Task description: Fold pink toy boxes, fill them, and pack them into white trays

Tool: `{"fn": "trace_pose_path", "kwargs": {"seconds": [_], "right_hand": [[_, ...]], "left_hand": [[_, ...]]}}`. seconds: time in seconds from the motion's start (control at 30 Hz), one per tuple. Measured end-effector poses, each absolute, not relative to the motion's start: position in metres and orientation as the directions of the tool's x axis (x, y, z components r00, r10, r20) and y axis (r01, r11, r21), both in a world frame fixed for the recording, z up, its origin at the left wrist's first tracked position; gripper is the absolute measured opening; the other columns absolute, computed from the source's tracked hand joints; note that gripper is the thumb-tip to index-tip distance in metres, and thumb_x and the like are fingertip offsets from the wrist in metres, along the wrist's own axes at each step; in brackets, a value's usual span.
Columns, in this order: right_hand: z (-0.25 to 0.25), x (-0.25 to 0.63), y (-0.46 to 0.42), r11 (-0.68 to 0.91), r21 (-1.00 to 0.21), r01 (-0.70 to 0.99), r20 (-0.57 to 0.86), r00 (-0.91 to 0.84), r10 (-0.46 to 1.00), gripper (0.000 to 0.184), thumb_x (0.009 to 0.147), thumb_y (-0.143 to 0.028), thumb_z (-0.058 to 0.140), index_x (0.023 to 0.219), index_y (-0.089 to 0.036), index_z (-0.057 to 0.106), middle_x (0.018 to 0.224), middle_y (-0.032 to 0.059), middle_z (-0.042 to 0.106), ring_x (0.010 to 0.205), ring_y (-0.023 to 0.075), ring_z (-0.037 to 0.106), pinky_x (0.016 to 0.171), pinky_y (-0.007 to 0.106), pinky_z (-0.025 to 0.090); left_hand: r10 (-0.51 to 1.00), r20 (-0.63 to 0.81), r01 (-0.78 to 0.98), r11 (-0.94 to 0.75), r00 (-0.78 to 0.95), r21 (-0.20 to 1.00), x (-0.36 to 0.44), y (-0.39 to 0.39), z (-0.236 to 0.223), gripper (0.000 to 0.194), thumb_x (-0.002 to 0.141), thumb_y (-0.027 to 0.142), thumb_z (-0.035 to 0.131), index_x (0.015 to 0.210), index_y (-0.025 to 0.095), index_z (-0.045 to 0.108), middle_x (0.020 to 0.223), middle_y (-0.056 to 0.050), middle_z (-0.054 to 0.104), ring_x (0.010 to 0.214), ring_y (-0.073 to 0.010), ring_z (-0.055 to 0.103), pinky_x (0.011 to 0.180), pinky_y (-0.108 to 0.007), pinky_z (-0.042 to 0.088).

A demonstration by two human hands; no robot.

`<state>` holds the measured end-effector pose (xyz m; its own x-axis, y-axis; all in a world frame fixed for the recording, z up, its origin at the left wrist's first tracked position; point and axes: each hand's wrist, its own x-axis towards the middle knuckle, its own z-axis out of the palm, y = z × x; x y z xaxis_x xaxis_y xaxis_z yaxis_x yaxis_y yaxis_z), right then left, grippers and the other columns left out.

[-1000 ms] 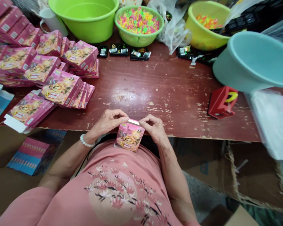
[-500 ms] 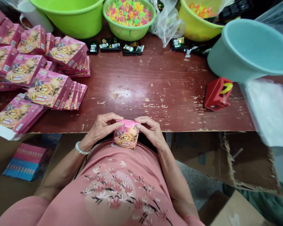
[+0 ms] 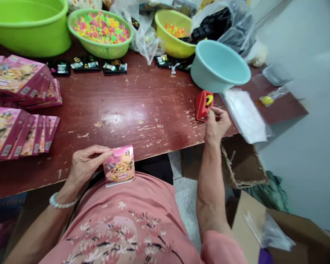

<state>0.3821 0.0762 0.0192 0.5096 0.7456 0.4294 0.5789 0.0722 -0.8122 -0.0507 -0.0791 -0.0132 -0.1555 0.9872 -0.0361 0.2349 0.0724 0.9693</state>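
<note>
My left hand [image 3: 89,161] pinches the upper left corner of a small pink printed carton [image 3: 119,167]. The carton stands tilted against my shirt at the table's front edge, its picture side facing up. At the front of a red tape dispenser [image 3: 202,106] with a yellow core is my right hand [image 3: 218,126]. Its thumb and forefinger are pressed together there; what they hold, if anything, is too small to make out. On the left of the table lie stacks of similar pink cartons [image 3: 9,132].
Along the back stand a green tub [image 3: 30,35], a basket of colourful small pieces [image 3: 104,46], a yellow basin [image 3: 170,42] and a blue basin [image 3: 220,69]. Small black trays [image 3: 115,69] sit before them. Clear plastic bags [image 3: 244,115] lie at right; an open cardboard box [image 3: 247,216] is below.
My right hand has let go of the carton and moved right to the tape dispenser. My left hand still holds the carton. The view has turned to the right.
</note>
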Motion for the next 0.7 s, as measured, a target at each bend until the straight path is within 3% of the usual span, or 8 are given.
{"fn": "trace_pose_path", "kwargs": {"seconds": [0.07,0.13,0.23,0.3,0.37,0.47,0.53,0.7], "right_hand": [[0.019,0.427,0.101,-0.103,-0.725,0.681,0.403,0.541,0.738,0.024,0.089,-0.039,0.066,0.101,-0.019,0.072,0.105,0.0088,0.071,0.097,0.0229,0.065,0.098,0.044,0.052],[0.017,0.451,0.117,-0.212,-0.686,0.696,0.29,0.529,0.798,0.022,0.087,-0.039,0.069,0.087,-0.017,0.072,0.086,0.0065,0.069,0.087,0.0229,0.064,0.089,0.04,0.052],[0.015,0.454,0.13,-0.3,-0.852,0.43,0.019,0.597,0.802,0.022,0.083,-0.032,0.074,0.069,-0.018,0.065,0.058,-0.0014,0.055,0.06,0.0149,0.05,0.063,0.03,0.045],[0.015,0.448,0.136,-0.325,-0.927,0.186,-0.139,0.635,0.76,0.021,0.08,-0.024,0.073,0.066,-0.019,0.058,0.052,-0.0051,0.047,0.049,0.0101,0.036,0.05,0.025,0.034],[0.015,0.443,0.139,-0.338,-0.939,0.064,-0.223,0.635,0.739,0.022,0.08,-0.022,0.07,0.066,-0.021,0.053,0.052,-0.0069,0.044,0.046,0.0086,0.03,0.046,0.023,0.03],[0.011,0.439,0.139,-0.264,-0.962,-0.072,-0.252,0.609,0.752,0.023,0.082,-0.032,0.07,0.071,-0.023,0.051,0.059,-0.0071,0.045,0.047,0.009,0.037,0.049,0.023,0.041],[0.004,0.435,0.134,-0.15,-0.981,-0.12,-0.192,0.6,0.777,0.027,0.081,-0.04,0.071,0.073,-0.023,0.051,0.064,-0.0063,0.048,0.052,0.0098,0.046,0.056,0.024,0.049],[-0.021,0.421,0.119,-0.091,-0.965,0.245,0.058,0.543,0.838,0.034,0.08,-0.047,0.068,0.068,-0.024,0.047,0.069,-0.0051,0.05,0.062,0.0114,0.052,0.063,0.024,0.051]], "left_hand": [[0.985,-0.051,0.222,0.088,-0.167,0.971,-0.05,-0.08,-0.014,0.015,0.077,0.039,0.086,0.082,0.025,0.083,0.086,-0.003,0.081,0.077,-0.0209,0.073,0.073,-0.032,0.064],[0.981,-0.05,0.218,0.092,-0.188,0.972,-0.048,-0.08,-0.014,0.014,0.077,0.038,0.087,0.081,0.025,0.083,0.085,-0.003,0.08,0.077,-0.0198,0.073,0.074,-0.03,0.064],[0.975,-0.052,0.223,0.101,-0.216,0.97,-0.046,-0.079,-0.012,0.013,0.076,0.037,0.087,0.08,0.026,0.083,0.085,-0.002,0.08,0.077,-0.0189,0.073,0.076,-0.029,0.064],[0.97,-0.088,0.206,0.136,-0.227,0.969,-0.046,-0.078,-0.01,0.014,0.075,0.037,0.088,0.081,0.025,0.083,0.085,-0.002,0.08,0.074,-0.0183,0.072,0.07,-0.028,0.064],[0.958,-0.153,0.173,0.198,-0.243,0.965,-0.047,-0.077,-0.008,0.017,0.073,0.038,0.089,0.082,0.024,0.083,0.083,-0.002,0.08,0.064,-0.0161,0.069,0.057,-0.024,0.061],[0.94,-0.222,0.14,0.264,-0.26,0.954,-0.047,-0.076,-0.005,0.022,0.07,0.039,0.09,0.083,0.022,0.083,0.079,-0.002,0.079,0.049,-0.0113,0.059,0.043,-0.021,0.052],[0.938,-0.228,0.129,0.268,-0.26,0.955,-0.047,-0.077,-0.004,0.023,0.069,0.039,0.09,0.083,0.022,0.083,0.078,-0.002,0.078,0.047,-0.0097,0.056,0.041,-0.02,0.05],[0.946,-0.194,0.119,0.23,-0.258,0.966,-0.048,-0.079,-0.009,0.022,0.071,0.038,0.09,0.084,0.023,0.083,0.073,0.001,0.076,0.045,-0.0089,0.055,0.041,-0.019,0.049]]}}
